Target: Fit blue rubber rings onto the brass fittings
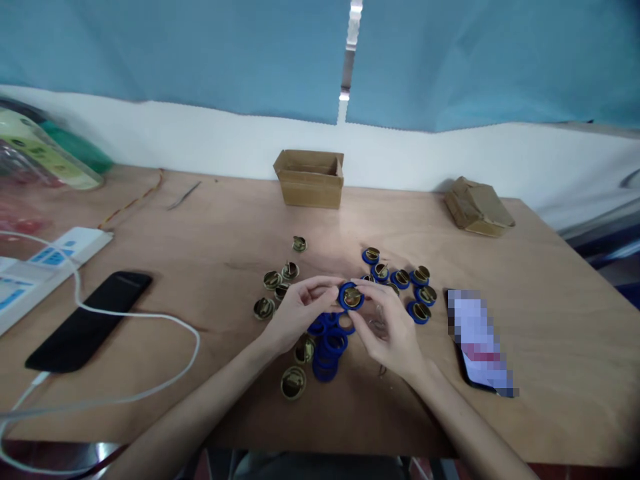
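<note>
Just above the middle of the table, both hands hold a brass-coloured pin-back disc set in a blue ring (351,296). My left hand (300,312) pinches its left edge between thumb and fingers. On the opposite side, the fingers of my right hand (395,330) grip the rim, with the thumb lower down. Below them lies a pile of bare blue rings (326,365), partly covered by the hands. Loose brass discs (293,383) with pin clasps are scattered to the left. Several discs seated in blue rings (421,275) lie to the right.
An open cardboard box (313,190) stands near the wall, and a crumpled box (477,207) sits farther right. One phone (475,340) with a lit screen lies at right. On the left are a black phone (90,320), a white cable (185,327), a power strip (83,240) and tweezers (184,195).
</note>
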The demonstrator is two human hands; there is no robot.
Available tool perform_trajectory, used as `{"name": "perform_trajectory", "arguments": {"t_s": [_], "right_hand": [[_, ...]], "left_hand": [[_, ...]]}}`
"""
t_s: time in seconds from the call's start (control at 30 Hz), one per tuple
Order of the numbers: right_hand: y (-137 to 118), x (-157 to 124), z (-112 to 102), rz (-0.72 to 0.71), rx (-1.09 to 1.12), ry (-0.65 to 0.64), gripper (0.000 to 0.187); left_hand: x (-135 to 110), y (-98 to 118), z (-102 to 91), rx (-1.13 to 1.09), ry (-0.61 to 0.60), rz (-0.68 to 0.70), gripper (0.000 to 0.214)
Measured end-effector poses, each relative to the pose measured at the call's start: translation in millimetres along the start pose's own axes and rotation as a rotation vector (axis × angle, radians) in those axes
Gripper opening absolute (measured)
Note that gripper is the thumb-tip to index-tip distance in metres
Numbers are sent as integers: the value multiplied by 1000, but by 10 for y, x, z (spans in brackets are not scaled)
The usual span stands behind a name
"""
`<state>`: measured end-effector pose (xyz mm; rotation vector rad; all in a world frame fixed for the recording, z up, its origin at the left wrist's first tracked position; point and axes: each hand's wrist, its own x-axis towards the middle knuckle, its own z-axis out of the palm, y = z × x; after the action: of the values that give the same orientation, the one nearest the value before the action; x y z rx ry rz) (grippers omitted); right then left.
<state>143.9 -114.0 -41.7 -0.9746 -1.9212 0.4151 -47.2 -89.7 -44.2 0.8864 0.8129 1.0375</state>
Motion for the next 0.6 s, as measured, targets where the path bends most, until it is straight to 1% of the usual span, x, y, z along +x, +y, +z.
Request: {"name": "perform_trajectory", "arguments": {"t_s": [0.17, 0.23, 0.37, 0.47, 0.6], "right_hand": [[0, -38, 27, 150, -20, 7, 51], [6, -42, 22, 171, -22, -18, 49], [38, -37, -6, 199, 5, -46, 49], [67, -42, -8, 231, 75, -75, 50], [55, -45, 15, 301, 206, -120, 49]], "left_hand": [[-1, 17, -2, 52, -33, 24, 30], [6, 18, -8, 59, -49, 45, 28], [23, 13, -30, 69, -89, 70, 32], [29, 0, -48, 75, -115, 57, 35], [21, -24, -50, 57, -89, 36, 37]]}}
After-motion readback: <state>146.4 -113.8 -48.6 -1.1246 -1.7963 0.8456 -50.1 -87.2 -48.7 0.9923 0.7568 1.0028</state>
